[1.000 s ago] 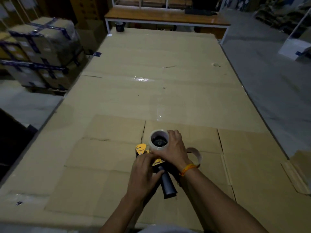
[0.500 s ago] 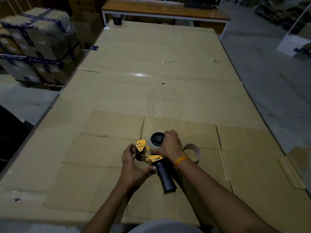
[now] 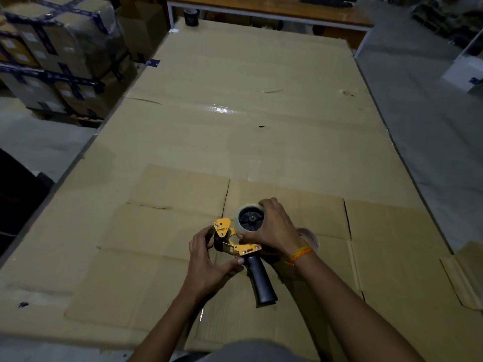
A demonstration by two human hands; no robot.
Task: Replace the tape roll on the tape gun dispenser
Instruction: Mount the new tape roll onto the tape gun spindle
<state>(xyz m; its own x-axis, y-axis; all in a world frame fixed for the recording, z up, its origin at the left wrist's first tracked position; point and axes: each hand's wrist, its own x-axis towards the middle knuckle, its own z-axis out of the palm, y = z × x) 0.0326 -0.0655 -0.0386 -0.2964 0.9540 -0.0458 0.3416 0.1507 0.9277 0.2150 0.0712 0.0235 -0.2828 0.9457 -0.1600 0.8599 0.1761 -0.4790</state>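
Note:
A yellow tape gun point(image 3: 236, 245) with a black handle point(image 3: 262, 280) lies flat on the cardboard-covered table point(image 3: 235, 131) near its front edge. A clear tape roll point(image 3: 241, 215) sits around the gun's black hub point(image 3: 251, 218). My right hand point(image 3: 273, 226) wraps over the roll's right side, fingers on its rim. My left hand point(image 3: 209, 257) grips the gun's front end, thumb by the handle's top. A bare brown cardboard core point(image 3: 311, 236) lies just right of my right wrist, partly hidden.
Wrapped cartons point(image 3: 57, 56) are stacked on the floor to the left. A dark tape roll point(image 3: 191, 17) stands at the table's far edge, before a wooden bench point(image 3: 274, 6). Grey floor runs along the right side; a cardboard flap point(image 3: 467, 273) juts out there.
The clear roll has gone down onto the gun's hub under my right hand. My left hand has shifted from on top of the gun to its front left end.

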